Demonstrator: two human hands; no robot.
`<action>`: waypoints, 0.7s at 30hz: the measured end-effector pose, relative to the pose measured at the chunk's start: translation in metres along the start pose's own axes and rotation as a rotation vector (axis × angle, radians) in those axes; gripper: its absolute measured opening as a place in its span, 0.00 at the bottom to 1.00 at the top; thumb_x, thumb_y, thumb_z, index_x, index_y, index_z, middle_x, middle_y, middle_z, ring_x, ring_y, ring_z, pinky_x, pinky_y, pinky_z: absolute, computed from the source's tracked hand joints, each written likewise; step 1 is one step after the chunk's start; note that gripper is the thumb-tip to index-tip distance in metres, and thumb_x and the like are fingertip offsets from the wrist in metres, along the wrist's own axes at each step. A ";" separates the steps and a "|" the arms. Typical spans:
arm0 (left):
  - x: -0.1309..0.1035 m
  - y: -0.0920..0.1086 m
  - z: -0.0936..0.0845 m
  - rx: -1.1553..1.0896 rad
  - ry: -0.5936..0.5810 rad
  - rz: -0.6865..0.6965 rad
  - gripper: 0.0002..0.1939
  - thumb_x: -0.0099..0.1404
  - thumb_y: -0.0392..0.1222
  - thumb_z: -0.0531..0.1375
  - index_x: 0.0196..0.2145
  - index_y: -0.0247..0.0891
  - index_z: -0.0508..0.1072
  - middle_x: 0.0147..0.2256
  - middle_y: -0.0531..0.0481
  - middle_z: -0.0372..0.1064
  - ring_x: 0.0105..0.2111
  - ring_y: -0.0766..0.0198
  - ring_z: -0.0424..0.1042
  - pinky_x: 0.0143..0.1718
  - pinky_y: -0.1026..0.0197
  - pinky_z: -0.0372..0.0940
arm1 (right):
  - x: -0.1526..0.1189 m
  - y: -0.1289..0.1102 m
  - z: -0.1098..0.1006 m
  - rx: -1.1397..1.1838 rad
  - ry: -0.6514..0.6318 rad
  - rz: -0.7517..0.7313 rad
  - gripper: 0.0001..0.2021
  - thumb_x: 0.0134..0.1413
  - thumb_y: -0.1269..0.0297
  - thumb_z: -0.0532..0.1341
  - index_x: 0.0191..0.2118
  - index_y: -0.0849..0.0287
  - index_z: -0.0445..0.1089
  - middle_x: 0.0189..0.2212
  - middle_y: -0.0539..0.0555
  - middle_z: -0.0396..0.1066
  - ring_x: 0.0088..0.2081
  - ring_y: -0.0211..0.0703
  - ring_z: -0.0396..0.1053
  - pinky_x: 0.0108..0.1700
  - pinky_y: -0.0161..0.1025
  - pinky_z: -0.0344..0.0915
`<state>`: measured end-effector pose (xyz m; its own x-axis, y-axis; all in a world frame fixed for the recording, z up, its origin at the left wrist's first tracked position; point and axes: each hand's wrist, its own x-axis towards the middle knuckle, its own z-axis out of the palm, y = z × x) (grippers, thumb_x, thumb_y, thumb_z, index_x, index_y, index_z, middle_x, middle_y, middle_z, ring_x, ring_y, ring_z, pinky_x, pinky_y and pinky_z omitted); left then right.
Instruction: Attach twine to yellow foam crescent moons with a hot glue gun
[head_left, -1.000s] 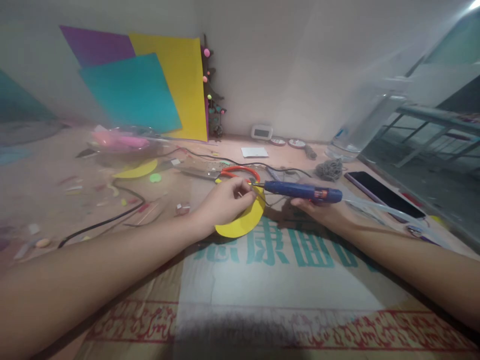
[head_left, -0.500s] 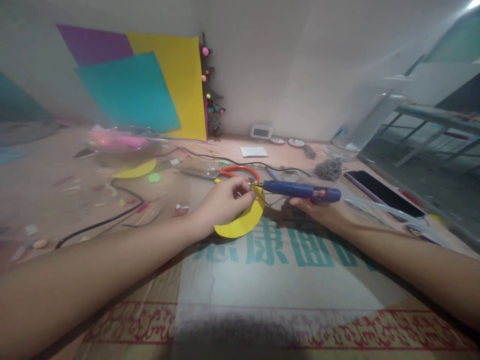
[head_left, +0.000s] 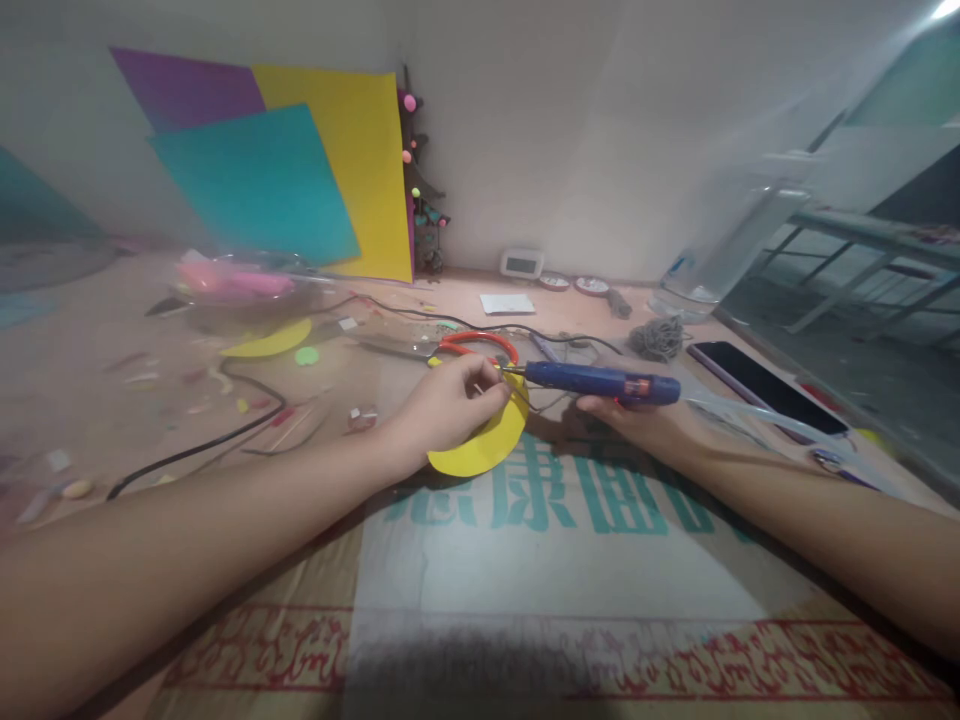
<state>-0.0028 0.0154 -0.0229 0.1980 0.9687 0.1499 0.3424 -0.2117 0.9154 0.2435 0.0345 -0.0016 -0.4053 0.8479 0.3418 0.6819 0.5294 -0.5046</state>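
A curved yellow paper piece (head_left: pixel 487 445) is pinched in my left hand (head_left: pixel 457 400), its rounded edge hanging below the fingers. My right hand (head_left: pixel 622 415) holds a blue glue gun (head_left: pixel 585 378) from underneath, its fingers mostly hidden. The gun lies level, and its metal tip points left at the yellow piece close to my left fingertips. A clear glue stick (head_left: pixel 735 408) trails from the back of the gun. Just behind my left hand lie scissors with red-orange handles (head_left: pixel 480 342).
A phone (head_left: pixel 765 385), grey yarn (head_left: pixel 656 340) and a clear bottle (head_left: pixel 720 245) are at right. Coloured sheets (head_left: pixel 262 190) lean on the wall. Paper scraps, another yellow piece (head_left: pixel 270 340) and a black cord (head_left: pixel 202 440) lie at left. A small white clock (head_left: pixel 522 263) stands behind.
Almost nothing differs. The glue gun has shifted very slightly left; both hands keep their holds.
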 end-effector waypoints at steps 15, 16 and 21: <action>0.000 -0.001 0.000 0.025 0.007 0.007 0.07 0.60 0.44 0.58 0.28 0.39 0.65 0.21 0.57 0.62 0.21 0.69 0.62 0.22 0.67 0.56 | 0.001 0.000 0.001 0.000 0.084 0.041 0.14 0.52 0.49 0.63 0.28 0.55 0.67 0.24 0.51 0.70 0.27 0.44 0.68 0.30 0.39 0.67; 0.000 0.000 0.000 0.029 0.006 0.009 0.08 0.60 0.44 0.58 0.28 0.39 0.65 0.21 0.57 0.62 0.21 0.69 0.62 0.22 0.67 0.56 | 0.001 -0.002 0.000 -0.003 0.071 0.049 0.14 0.52 0.49 0.63 0.28 0.55 0.67 0.24 0.52 0.70 0.27 0.44 0.68 0.30 0.40 0.67; -0.001 0.002 -0.001 0.044 0.008 0.005 0.08 0.60 0.44 0.59 0.28 0.39 0.65 0.21 0.57 0.62 0.21 0.69 0.62 0.22 0.66 0.55 | 0.001 -0.005 -0.001 0.002 0.068 0.069 0.16 0.51 0.47 0.63 0.27 0.55 0.67 0.24 0.52 0.70 0.27 0.45 0.68 0.30 0.40 0.67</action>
<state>-0.0030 0.0142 -0.0211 0.1928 0.9684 0.1580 0.3815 -0.2223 0.8972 0.2403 0.0331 0.0024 -0.3146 0.8786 0.3593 0.7054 0.4697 -0.5309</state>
